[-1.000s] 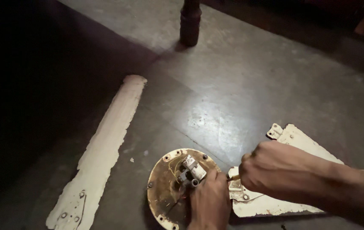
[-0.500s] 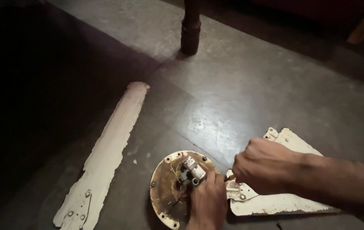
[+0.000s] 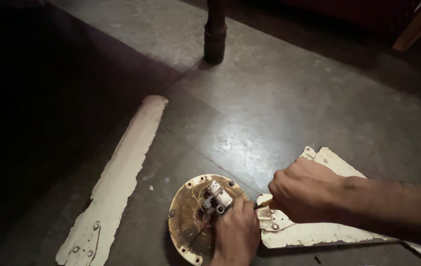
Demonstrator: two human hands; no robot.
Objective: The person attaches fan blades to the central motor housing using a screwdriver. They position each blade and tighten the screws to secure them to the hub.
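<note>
A round rusty fan motor plate [image 3: 187, 216] lies on the floor, with a small white and grey wired part [image 3: 215, 197] at its middle. My left hand [image 3: 236, 234] rests on the plate's right side, fingers against that part. My right hand [image 3: 305, 189] is closed around a tool handle [image 3: 264, 202], whose tip points toward the plate. It hovers over a cream fan blade [image 3: 314, 231] whose bracket end lies beside the plate.
A second cream fan blade [image 3: 117, 180] lies loose on the grey floor to the left. A dark turned furniture leg [image 3: 215, 32] stands at the top. A wooden leg [image 3: 415, 22] shows at the top right. The left side is in deep shadow.
The view has shifted slightly. My right hand has edged a little left and down toward the plate. My left hand stays on the plate.
</note>
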